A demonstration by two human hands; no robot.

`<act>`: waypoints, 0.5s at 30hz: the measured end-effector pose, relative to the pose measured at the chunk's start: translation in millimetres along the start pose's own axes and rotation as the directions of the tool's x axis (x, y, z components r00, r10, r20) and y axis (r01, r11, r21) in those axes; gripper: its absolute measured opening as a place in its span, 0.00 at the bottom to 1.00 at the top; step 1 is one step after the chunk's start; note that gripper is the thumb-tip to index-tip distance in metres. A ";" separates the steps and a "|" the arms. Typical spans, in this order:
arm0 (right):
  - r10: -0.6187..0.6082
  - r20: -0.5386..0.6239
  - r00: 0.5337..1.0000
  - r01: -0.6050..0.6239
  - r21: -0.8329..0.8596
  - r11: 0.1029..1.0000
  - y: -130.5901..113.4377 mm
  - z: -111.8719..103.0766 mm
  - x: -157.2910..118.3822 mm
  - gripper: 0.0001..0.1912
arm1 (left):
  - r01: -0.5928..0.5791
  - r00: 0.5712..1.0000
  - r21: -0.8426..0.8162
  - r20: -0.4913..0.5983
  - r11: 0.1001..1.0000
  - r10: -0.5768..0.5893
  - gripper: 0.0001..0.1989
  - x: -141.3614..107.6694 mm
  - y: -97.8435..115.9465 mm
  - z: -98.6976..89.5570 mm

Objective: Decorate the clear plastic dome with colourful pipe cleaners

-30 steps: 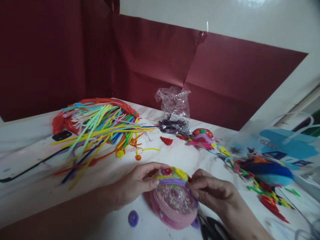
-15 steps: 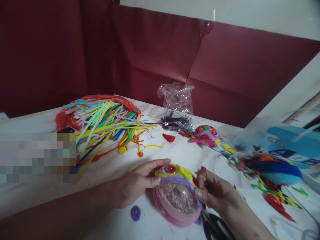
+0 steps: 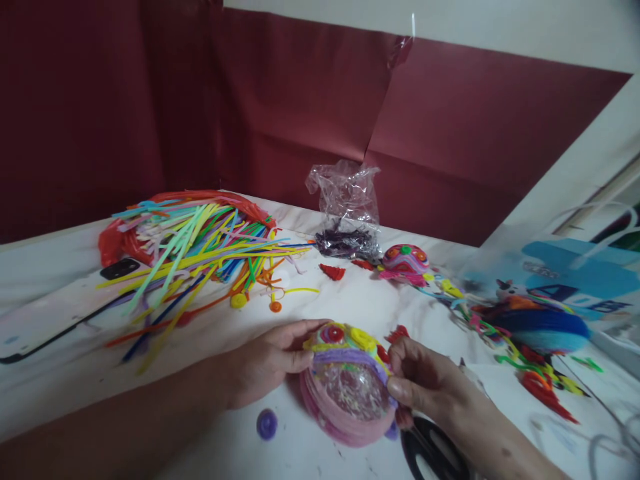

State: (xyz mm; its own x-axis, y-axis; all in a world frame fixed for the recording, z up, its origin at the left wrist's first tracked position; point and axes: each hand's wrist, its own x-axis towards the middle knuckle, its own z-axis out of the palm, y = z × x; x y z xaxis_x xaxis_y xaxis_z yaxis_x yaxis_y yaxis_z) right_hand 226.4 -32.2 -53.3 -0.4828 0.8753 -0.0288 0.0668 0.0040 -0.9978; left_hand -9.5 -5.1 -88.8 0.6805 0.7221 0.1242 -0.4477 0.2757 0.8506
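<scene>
Between my hands is a rounded craft piece (image 3: 350, 420), a clear shell coiled with pink, purple and yellow pipe cleaner and topped with red and yellow spirals. My left hand (image 3: 265, 363) grips its upper left edge, thumb in front and fingers behind. On the right edge, my right hand (image 3: 425, 383) pinches the rim beside a red spiral; a red fuzzy bit (image 3: 398, 333) shows just above its fingers. Black scissor handles (image 3: 433, 450) lie under my right wrist. A purple coil (image 3: 267, 424) sits on the table, left of the piece.
Many pipe cleaners (image 3: 200, 247) spread from a red bag at the back left, partly over a phone (image 3: 65, 303). A clear plastic bag (image 3: 347, 207) stands at the back. A finished-looking pink dome (image 3: 406, 263) and a blue striped dome (image 3: 545, 330) are at the right, among colourful scraps.
The whole view has shifted slightly, so things appear a little further left. Both hands keep their hold on the craft piece, with little other visible movement.
</scene>
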 end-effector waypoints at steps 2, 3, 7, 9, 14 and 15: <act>-0.011 0.023 1.000 0.011 0.020 1.000 1.4 0.5 0.0 0.26 | 0.002 1.000 0.021 -0.003 1.000 -0.002 0.23 0.0 -1.2 0.3; -0.017 0.028 0.999 0.016 0.030 0.999 3.2 0.7 0.1 0.26 | 0.003 1.000 0.028 -0.008 1.000 -0.003 0.23 -0.1 -1.9 0.3; -0.031 0.020 0.999 0.029 0.064 0.997 13.2 0.3 0.3 0.27 | -0.015 0.999 0.059 -0.038 0.998 0.017 0.23 -0.3 -3.5 0.2; -0.044 0.026 0.999 0.042 0.087 0.995 16.8 -1.6 -0.8 0.27 | -0.013 1.000 0.065 -0.023 0.998 0.015 0.23 -0.1 -3.0 0.0; -0.040 0.069 0.997 0.031 0.123 0.992 12.8 -8.6 -7.4 0.25 | -0.001 1.000 0.016 0.026 1.000 0.001 0.22 1.9 -0.5 0.3; -0.031 0.075 0.997 0.022 0.124 0.992 10.7 -9.3 -8.1 0.24 | -0.004 1.000 0.009 0.027 1.000 0.004 0.22 2.3 -0.1 0.7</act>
State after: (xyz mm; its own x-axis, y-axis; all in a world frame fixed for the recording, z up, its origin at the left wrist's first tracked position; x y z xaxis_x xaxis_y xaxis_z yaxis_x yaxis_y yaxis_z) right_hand 239.1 -34.7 -63.2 -0.5492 0.8357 -0.0022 -0.0522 -0.0370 -0.9980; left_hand -7.5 -3.9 -88.3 0.6940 0.7060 0.1410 -0.4450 0.2667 0.8549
